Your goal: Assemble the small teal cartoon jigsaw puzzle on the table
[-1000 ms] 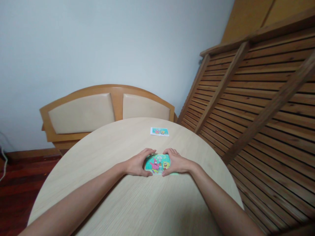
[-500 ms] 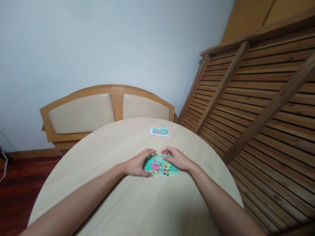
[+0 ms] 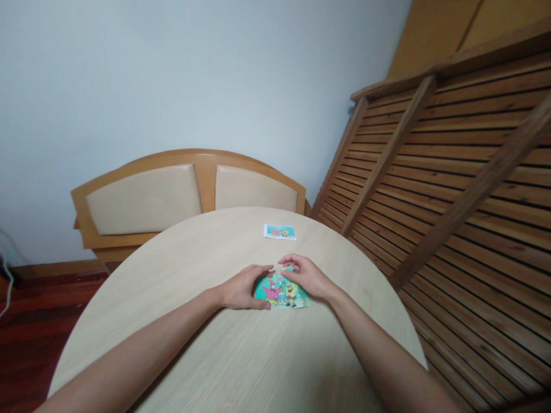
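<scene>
A small jigsaw puzzle [image 3: 275, 291] with pink and yellow cartoon figures on a teal ground lies on the round table [image 3: 206, 355]. My left hand [image 3: 243, 288] curves round its left side, thumb at the lower edge and fingers at the upper edge. At the upper right, my right hand [image 3: 310, 276] has its thumb and fingers on the puzzle's edge, with a bit of teal showing between them. The right edge looks slightly raised. My right palm hides part of that side.
Farther back on the table lies a small card [image 3: 279, 232] with a similar cartoon picture. Behind the table stands a wooden headboard [image 3: 208, 186] with cream panels. A slatted wooden frame [image 3: 430, 172] leans along the right side.
My right hand has shifted slightly up and left, and teal now shows between its thumb and fingers. The puzzle's right edge has changed shape a little. My left hand has barely moved.
</scene>
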Demonstrator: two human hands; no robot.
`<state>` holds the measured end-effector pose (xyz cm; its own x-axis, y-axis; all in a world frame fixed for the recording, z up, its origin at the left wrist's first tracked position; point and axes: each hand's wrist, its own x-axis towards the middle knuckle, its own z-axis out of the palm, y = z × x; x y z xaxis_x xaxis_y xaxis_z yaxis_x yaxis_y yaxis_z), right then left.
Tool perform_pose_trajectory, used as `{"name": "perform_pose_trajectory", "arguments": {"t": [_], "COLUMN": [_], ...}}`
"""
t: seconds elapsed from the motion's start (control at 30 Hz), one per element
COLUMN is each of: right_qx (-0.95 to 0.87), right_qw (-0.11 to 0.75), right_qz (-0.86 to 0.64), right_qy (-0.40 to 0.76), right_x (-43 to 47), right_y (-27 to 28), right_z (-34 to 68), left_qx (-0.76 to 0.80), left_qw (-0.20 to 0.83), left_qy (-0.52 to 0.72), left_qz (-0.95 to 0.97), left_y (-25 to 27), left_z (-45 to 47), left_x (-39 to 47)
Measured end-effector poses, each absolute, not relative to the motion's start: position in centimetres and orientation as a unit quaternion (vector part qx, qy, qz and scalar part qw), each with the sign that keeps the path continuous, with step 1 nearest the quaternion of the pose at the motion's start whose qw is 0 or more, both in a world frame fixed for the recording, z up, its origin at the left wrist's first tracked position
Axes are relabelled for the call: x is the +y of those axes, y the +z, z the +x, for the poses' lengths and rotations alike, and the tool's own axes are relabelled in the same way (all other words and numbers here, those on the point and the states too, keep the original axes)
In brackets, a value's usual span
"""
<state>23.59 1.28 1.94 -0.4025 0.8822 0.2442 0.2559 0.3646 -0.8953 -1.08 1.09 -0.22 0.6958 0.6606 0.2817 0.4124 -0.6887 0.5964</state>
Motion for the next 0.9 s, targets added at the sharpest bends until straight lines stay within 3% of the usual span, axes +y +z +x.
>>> {"name": "perform_pose_trajectory", "arguments": {"t": [0.6, 0.73, 0.9], "right_qx": [-0.598, -0.628, -0.724], "right_qw": [0.508, 0.483, 0.389], "right_qz": [-0.368, -0.385, -0.431], "right_qy": [0.5, 0.473, 0.374], "right_x": [0.9, 0.8, 0.8], "right_y": [2.5, 2.7, 2.6], "right_z": [21.6, 21.8, 23.5], "left_qx": [0.291, 0.292, 0.297], "left_qw": [0.184, 0.177, 0.182], "left_qy": [0.246, 0.234, 0.226], "left_qz": [0.906, 0.91, 0.91], "left_y": [0.2, 0.5, 0.8], "left_z": [1.0, 0.9, 0.9], "left_x": [-0.4, -0.5, -0.6]}}
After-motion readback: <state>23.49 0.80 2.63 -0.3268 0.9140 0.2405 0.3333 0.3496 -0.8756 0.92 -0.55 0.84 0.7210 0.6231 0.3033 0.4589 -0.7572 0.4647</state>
